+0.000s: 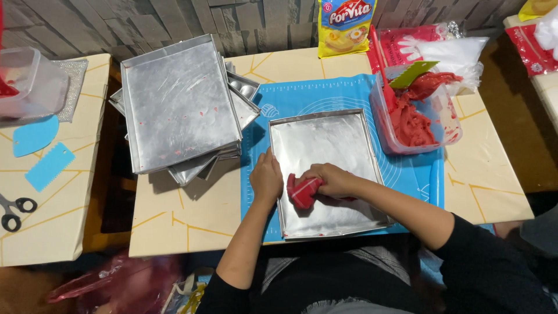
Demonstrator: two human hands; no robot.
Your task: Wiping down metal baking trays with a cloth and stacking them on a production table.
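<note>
A shiny rectangular metal tray [325, 131] lies on a blue silicone mat [325, 90] in front of me. My right hand [331, 179] is closed on a red lump of dough with a red-and-white scraper [303, 192], pressed onto the tray's near left part. My left hand [265, 177] rests on the tray's left rim, fingers curled over the edge. To the right stands a clear plastic tub [450, 125] holding red dough [412, 125], with a green scraper [411, 74] and a red spatula [381, 61] in it.
A stack of upturned metal trays [177, 102] sits at the left of the table. A yellow packet [346, 26] and red-and-clear bags [447, 49] lie at the back. On the left table are blue scrapers [49, 167], scissors [14, 210] and a clear tub [32, 81].
</note>
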